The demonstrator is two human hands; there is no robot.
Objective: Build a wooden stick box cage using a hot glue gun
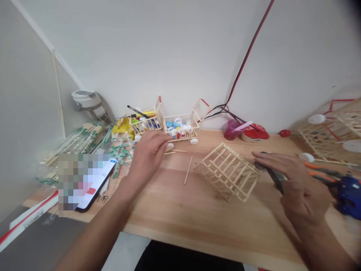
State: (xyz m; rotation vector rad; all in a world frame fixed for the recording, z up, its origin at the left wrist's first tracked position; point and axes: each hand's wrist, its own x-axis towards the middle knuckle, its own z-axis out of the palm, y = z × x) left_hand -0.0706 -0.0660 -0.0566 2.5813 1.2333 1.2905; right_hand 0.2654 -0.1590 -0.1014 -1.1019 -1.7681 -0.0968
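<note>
My left hand [148, 152] is over the table with its fingers stretched to the right, beside a small stick cart [183, 130] filled with bottle caps. Thin loose sticks [188, 170] lie just right of and below it. My right hand [301, 188] holds a dark-handled tool [273, 175]; its working end is hard to make out. Between my hands a slatted wooden-stick basket frame [231, 171] rests tilted on the table, touched by neither hand.
A second stick cart [146, 122] carries caps and a pen. Bundled wrapped chopsticks [76, 143], a phone [97, 184] and a tumbler [93, 107] are left. Rightward are a purple cup [231, 131], red tub [255, 132], orange-handled pliers [321, 174], a blue tool [349, 195] and larger stick carts [318, 139].
</note>
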